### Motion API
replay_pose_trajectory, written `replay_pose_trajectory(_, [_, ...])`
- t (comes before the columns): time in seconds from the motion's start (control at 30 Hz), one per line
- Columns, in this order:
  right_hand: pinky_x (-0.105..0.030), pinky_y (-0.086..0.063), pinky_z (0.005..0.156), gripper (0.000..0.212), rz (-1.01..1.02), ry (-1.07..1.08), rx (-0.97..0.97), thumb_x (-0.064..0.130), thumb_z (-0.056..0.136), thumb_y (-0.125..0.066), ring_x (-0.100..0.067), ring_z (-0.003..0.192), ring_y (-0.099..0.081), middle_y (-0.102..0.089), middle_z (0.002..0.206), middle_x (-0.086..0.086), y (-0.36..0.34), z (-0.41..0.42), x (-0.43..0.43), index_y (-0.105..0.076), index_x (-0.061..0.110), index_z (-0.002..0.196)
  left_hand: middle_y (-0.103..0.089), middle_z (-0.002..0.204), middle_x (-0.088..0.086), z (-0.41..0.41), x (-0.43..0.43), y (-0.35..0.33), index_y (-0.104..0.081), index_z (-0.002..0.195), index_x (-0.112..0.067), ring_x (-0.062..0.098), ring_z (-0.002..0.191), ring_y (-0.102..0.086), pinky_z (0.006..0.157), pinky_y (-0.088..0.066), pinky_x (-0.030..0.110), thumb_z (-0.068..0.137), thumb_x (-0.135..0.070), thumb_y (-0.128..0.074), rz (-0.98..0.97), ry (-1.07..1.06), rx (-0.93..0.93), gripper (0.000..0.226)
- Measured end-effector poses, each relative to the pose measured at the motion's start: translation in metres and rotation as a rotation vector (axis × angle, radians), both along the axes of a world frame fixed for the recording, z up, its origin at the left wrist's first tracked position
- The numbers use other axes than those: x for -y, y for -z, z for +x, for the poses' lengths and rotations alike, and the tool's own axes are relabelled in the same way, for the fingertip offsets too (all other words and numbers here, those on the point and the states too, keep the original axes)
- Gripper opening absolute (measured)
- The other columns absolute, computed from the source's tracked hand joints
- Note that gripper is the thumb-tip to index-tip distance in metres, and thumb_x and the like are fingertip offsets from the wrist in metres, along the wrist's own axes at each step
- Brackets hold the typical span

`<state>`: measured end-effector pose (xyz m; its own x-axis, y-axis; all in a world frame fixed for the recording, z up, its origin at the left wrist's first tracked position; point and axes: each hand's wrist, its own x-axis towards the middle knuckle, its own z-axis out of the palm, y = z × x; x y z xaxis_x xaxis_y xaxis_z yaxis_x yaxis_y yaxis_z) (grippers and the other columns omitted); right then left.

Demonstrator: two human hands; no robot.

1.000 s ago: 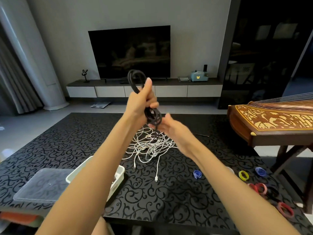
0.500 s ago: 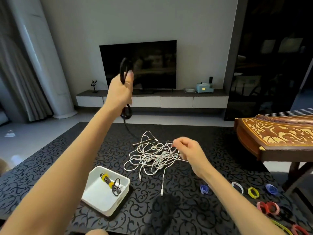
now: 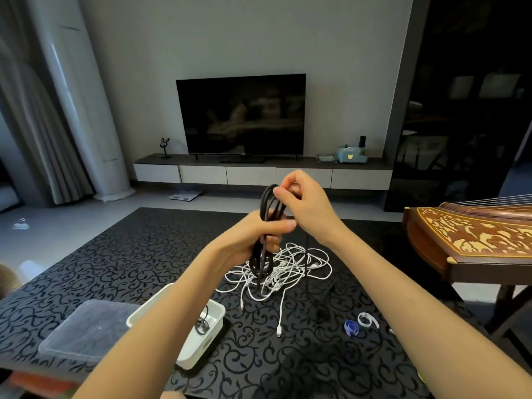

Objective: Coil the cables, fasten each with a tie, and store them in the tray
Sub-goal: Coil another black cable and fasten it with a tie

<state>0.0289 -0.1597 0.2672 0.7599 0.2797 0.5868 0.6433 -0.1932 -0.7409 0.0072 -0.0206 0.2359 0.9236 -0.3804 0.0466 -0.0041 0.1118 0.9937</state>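
In the middle of the frame, the left hand (image 3: 253, 240) was wrapped around the waist of a long coil of glossy black cable (image 3: 266, 204), fingers curled tight and the thumb laid across the front of the strands. The coil stood roughly upright in the air above the table, one end looping out above the fist and the other hanging below it. The right hand (image 3: 309, 210), just above and to the right, had its fingers bent inward and pinched the top loop of that same coil. A thin dark strand dropped from the hands toward the tabletop on the right side of the coil; where it ended could not be made out.

Directly beneath the hands, a loose tangle of thin white cables (image 3: 290, 264) lay spread on the black table cover with a pale scroll pattern (image 3: 138, 254), one white plug trailing toward the lower centre. In the lower left, a white rectangular plastic tray (image 3: 219, 309) sat on the table, partly hidden by the left forearm, with a small dark coiled cable (image 3: 203, 326) inside it. A clear plastic lid (image 3: 86, 332) rested just left of the tray. In the lower right, a blue looped tie (image 3: 351, 328) and a pale looped tie (image 3: 367, 319) lay beside each other, close to the right forearm.

A dark flat television (image 3: 241, 113) stood at upper centre, and a brown carved stringed instrument (image 3: 475, 236) filled the right edge.
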Motion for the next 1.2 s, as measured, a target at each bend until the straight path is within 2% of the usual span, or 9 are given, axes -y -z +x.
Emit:
replay_pose_trajectory(0.13, [-0.028,-0.045,0.061,0.011,0.064,0.065,0.035,0.016,0.093,-0.058,-0.004,0.053,-0.042,-0.043,0.056,0.008,-0.009,0.005,0.003,-0.053,0.007,0.088,-0.038,0.055,-0.008,-0.008,-0.003,0.009,-0.048,0.077,-0.015,0.003,0.048,-0.034,0.049,-0.029,0.016,0.081,-0.012,-0.067,0.019,0.105,-0.034,0.02])
replay_pose_trajectory(0.27, [-0.032,-0.049,0.066,0.017,-0.067,0.11,0.021,0.022,0.093,-0.058,-0.009,0.051,-0.051,-0.055,0.055,-0.001,-0.007,0.005,-0.002,-0.056,0.007,0.086,-0.031,0.059,-0.006,-0.008,0.003,0.017,-0.046,0.077,-0.013,0.005,0.049,-0.028,0.045,-0.032,0.015,0.096,-0.02,-0.054,-0.068,-0.05,-0.019,0.022])
replay_pose_trajectory(0.43, [-0.031,-0.046,0.072,0.027,-0.438,0.375,0.163,0.043,0.091,-0.057,-0.014,0.074,-0.061,-0.064,0.071,0.005,-0.006,0.004,0.001,-0.063,0.019,0.078,-0.026,0.057,-0.007,-0.004,0.007,0.023,-0.057,0.106,-0.001,0.006,0.047,-0.025,0.043,-0.029,0.017,0.102,-0.029,-0.037,-0.093,-0.146,-0.021,0.035])
replay_pose_trajectory(0.6, [-0.03,-0.039,0.063,0.034,-0.371,0.28,0.06,0.04,0.089,-0.06,-0.011,0.063,-0.051,-0.057,0.064,0.002,-0.009,0.007,0.004,-0.067,0.011,0.075,-0.029,0.06,-0.007,-0.001,0.009,0.026,-0.053,0.125,-0.005,0.007,0.05,-0.029,0.047,-0.034,0.018,0.097,-0.039,-0.043,-0.104,-0.118,-0.002,0.046])
replay_pose_trajectory(0.73, [-0.042,-0.052,0.074,0.03,-0.141,0.204,-0.04,0.033,0.09,-0.062,-0.021,0.077,-0.062,-0.065,0.074,-0.004,-0.007,0.005,-0.001,-0.07,0.007,0.078,-0.036,0.065,-0.004,0.0,0.017,0.023,-0.073,0.087,-0.025,0.006,0.05,-0.034,0.048,-0.037,0.018,0.09,-0.041,-0.049,-0.155,-0.081,0.062,0.028])
replay_pose_trajectory(0.8, [-0.038,-0.051,0.067,0.027,-0.11,0.191,-0.023,0.032,0.091,-0.061,-0.018,0.067,-0.06,-0.061,0.067,0.001,-0.003,0.004,-0.002,-0.066,0.011,0.076,-0.038,0.064,-0.004,0.001,0.018,0.023,-0.071,0.066,-0.027,0.006,0.049,-0.036,0.048,-0.038,0.019,0.095,-0.035,-0.047,-0.124,-0.097,0.09,0.039])
replay_pose_trajectory(0.97, [-0.016,-0.044,0.05,0.021,-0.102,0.115,-0.036,0.03,0.095,-0.053,-0.004,0.043,-0.055,-0.061,0.065,0.002,0.002,0.008,0.002,-0.059,0.015,0.081,-0.039,0.059,-0.005,0.006,0.021,0.021,-0.057,0.068,-0.02,0.006,0.051,-0.039,0.056,-0.035,0.024,0.1,-0.034,-0.042,0.096,-0.274,0.2,0.038])
replay_pose_trajectory(1.1, [-0.017,-0.044,0.072,0.017,0.141,0.054,-0.292,0.025,0.1,-0.04,-0.004,0.081,-0.059,-0.065,0.091,0.001,0.025,0.013,0.014,-0.056,0.018,0.099,-0.038,0.065,-0.005,0.012,0.024,0.006,-0.048,0.066,-0.022,0.008,0.059,-0.038,0.062,-0.034,0.027,0.101,-0.037,-0.037,0.059,-0.343,0.245,0.04])
replay_pose_trajectory(1.2, [-0.031,-0.04,0.096,0.029,0.172,0.005,-0.503,0.027,0.102,-0.037,-0.003,0.09,-0.064,-0.07,0.093,0.007,0.06,0.01,0.017,-0.06,0.014,0.113,-0.054,0.069,-0.002,0.017,0.025,-0.01,-0.046,0.069,-0.014,0.01,0.073,-0.059,0.078,-0.049,0.025,0.103,-0.027,-0.034,-0.205,-0.321,0.254,0.038])
